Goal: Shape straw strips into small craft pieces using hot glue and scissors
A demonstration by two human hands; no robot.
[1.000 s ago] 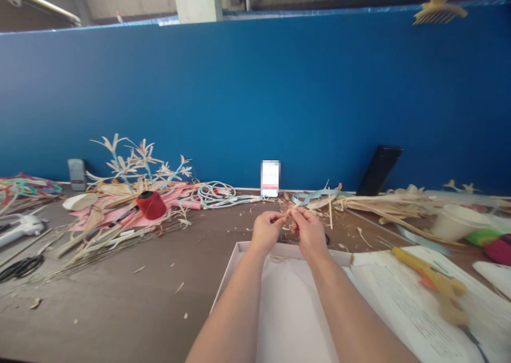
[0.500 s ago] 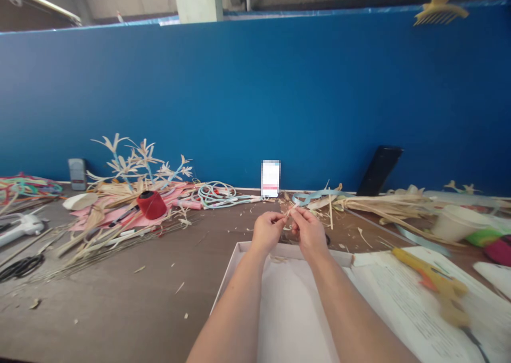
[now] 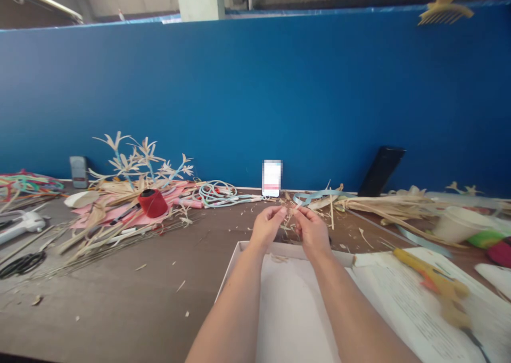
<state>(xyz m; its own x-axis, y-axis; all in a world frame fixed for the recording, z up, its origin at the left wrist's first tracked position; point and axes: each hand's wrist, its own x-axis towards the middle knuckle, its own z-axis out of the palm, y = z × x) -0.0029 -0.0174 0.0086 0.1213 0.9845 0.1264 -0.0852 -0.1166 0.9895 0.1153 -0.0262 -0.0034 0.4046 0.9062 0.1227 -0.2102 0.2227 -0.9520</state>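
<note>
My left hand (image 3: pixel 267 228) is above the far edge of a shallow white box (image 3: pixel 297 304), its thumb and index finger pinched together. Whatever it holds, if anything, is too small to make out. Just to the right, my right hand (image 3: pixel 314 232) pinches a small pale strip (image 3: pixel 297 207) between thumb and fingertips. A narrow gap separates the two sets of fingertips. Below and behind them, pale plant scraps (image 3: pixel 286 226) litter the brown table (image 3: pixel 151 310). A few thin pale bits (image 3: pixel 278 258) lie inside the box near its far wall.
A lit phone (image 3: pixel 272 179) leans on the blue partition (image 3: pixel 239 97). At left are a red thread spool (image 3: pixel 152 203), pale dried flowers (image 3: pixel 126 164) and coiled light-blue cord (image 3: pixel 215 194). A yellow glue gun (image 3: pixel 433 283) rests on printed paper (image 3: pixel 393 294) at right, near a white cup (image 3: pixel 457 223).
My fingertips, which met around a small pale piece, have drawn slightly apart. The left hand has shifted a little left and up. The objects on the table stay as they were.
</note>
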